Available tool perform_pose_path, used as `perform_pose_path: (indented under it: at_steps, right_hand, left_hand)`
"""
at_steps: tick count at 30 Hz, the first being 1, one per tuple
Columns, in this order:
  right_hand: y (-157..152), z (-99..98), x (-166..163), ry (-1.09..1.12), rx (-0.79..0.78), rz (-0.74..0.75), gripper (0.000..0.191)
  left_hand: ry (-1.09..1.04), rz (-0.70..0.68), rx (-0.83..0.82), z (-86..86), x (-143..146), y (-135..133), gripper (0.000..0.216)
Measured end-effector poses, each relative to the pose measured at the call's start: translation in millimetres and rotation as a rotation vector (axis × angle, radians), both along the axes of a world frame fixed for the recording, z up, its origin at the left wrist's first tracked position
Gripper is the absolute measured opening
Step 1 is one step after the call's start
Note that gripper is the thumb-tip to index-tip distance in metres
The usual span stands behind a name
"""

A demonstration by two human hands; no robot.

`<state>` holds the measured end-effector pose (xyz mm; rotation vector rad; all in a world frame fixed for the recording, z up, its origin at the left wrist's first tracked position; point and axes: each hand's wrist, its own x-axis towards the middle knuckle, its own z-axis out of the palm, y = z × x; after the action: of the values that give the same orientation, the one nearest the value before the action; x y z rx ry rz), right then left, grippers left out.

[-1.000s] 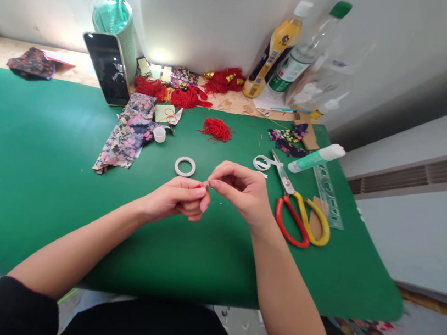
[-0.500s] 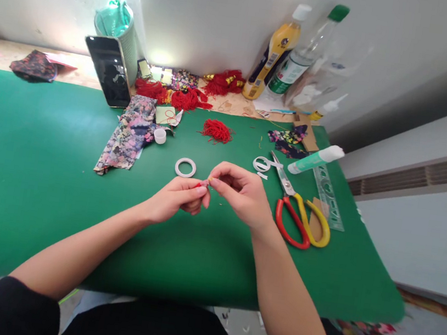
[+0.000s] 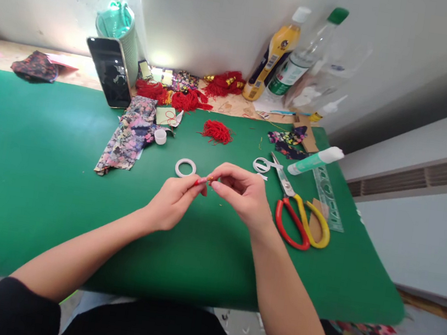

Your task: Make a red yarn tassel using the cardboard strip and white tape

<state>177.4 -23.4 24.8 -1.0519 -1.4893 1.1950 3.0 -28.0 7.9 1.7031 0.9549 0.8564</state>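
Observation:
In the middle of the head view, my two hands meet over the green table mat [image 3: 58, 188]. My left hand [image 3: 171, 199] is closed around a small red tassel [image 3: 201, 181], most of it hidden by the fingers. A pale band and a golden tip show at its right end. My right hand [image 3: 240, 192] pinches that golden tip between thumb and forefinger. Just beyond my left hand lies a roll of white tape [image 3: 186, 162]. To the right of my right hand are scissors [image 3: 287, 187] with one red and one yellow handle, blades partly apart.
A bundle of red threads [image 3: 217, 131] lies farther back. Floral cloth [image 3: 128, 135], a small white cap [image 3: 160, 136] and a propped phone [image 3: 110, 71] stand left. On the right are a glue stick [image 3: 316, 161], a clear ruler [image 3: 329, 199] and bottles [image 3: 275, 53] by the wall.
My left hand has turned and its fingers have closed in around the tassel, so more of its red and pale end shows. My right hand has barely moved.

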Motion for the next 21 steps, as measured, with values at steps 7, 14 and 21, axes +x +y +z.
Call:
perform_pose_path:
  at_steps: [7, 14, 21]
  right_hand:
    - [-2.6, 1.3, -3.4, -0.054, -0.003, -0.022, 0.018]
    - [-1.8, -0.8, -3.5, -0.075, 0.008, -0.035, 0.020]
    - [-0.2, -0.3, -1.4, 0.001, 0.025, -0.003, 0.018]
  left_hand:
    - [0.047, 0.019, 0.081, 0.8, -0.5, 1.8, 0.024]
    - [0.036, 0.016, 0.047, 1.1, 0.0, 2.2, 0.024]
    - [-0.340, -0.101, -0.323, -2.8, 1.1, 3.6, 0.038]
